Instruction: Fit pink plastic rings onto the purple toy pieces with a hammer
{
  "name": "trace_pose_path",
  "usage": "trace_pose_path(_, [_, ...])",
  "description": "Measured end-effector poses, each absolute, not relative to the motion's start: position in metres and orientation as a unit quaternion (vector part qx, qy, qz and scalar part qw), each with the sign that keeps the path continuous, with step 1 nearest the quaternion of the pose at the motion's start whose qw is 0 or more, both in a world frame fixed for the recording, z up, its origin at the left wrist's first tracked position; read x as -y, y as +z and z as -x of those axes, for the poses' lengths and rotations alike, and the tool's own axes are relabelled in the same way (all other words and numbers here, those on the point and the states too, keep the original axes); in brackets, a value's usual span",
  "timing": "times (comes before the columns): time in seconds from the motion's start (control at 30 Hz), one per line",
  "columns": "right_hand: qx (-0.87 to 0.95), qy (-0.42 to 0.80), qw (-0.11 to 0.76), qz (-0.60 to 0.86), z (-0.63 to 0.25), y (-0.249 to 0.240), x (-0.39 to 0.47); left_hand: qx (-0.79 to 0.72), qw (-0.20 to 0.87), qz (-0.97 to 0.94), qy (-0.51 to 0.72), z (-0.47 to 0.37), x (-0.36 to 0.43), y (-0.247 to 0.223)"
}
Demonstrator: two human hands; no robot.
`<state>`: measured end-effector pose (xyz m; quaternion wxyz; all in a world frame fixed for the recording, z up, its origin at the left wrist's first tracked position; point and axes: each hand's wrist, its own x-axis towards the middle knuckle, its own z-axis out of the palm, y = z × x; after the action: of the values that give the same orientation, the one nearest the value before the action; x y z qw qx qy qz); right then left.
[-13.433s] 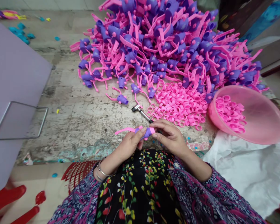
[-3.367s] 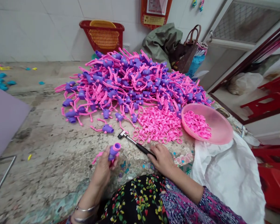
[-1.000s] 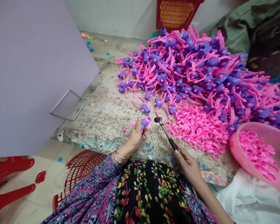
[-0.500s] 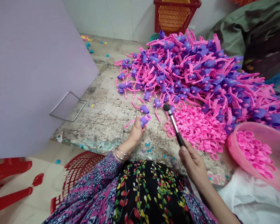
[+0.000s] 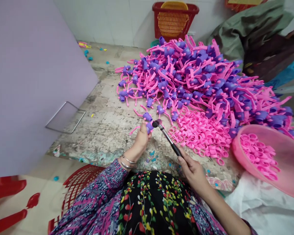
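My left hand is closed on a purple toy part with a pink arm, low over the worn table. My right hand grips the black handle of a small hammer. The hammer's dark head is at the right end of the held part; whether they touch is hard to tell. Just beyond my left hand lies a loose purple and pink part. Loose pink rings lie to the right of the hammer, in front of a big heap of purple and pink parts.
A pink bowl with more rings stands at the right edge. On the left are a lilac panel and a bent metal wire frame. A red basket is at the back wall, and a red perforated basket is below the table.
My right hand has brought the hammer left and down, so its head is now at the held part. My left hand keeps its hold. The whole view has shifted slightly.
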<state>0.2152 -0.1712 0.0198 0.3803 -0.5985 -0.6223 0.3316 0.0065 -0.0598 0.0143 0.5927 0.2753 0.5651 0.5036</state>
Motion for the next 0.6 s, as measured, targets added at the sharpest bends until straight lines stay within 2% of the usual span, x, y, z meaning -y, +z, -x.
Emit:
trace_pose_path(0.07, [0.616, 0.354, 0.368, 0.600, -0.2185, 0.0193, 0.1700, -0.570, 0.588, -0.273, 0.504, -0.0065, 0.0579, 0.0139])
trace_pose_path(0.23, [0.539, 0.324, 0.437, 0.643, -0.2203, 0.0162, 0.1680, -0.570, 0.590, -0.275, 0.501, -0.0067, 0.0540, 0.0098])
trace_pose_path(0.4, [0.608, 0.364, 0.374, 0.599, -0.2157, 0.0106, 0.1648, -0.567, 0.593, -0.277, 0.501, -0.0104, 0.0530, 0.0087])
trace_pose_path(0.53, [0.526, 0.324, 0.455, 0.642, -0.2165, 0.0151, 0.1661, -0.562, 0.597, -0.274, 0.503, -0.0116, 0.0503, 0.0095])
trace_pose_path(0.6, [0.556, 0.318, 0.436, 0.632, -0.2147, 0.0135, 0.1671, -0.560, 0.602, -0.274, 0.499, -0.0125, 0.0490, 0.0095])
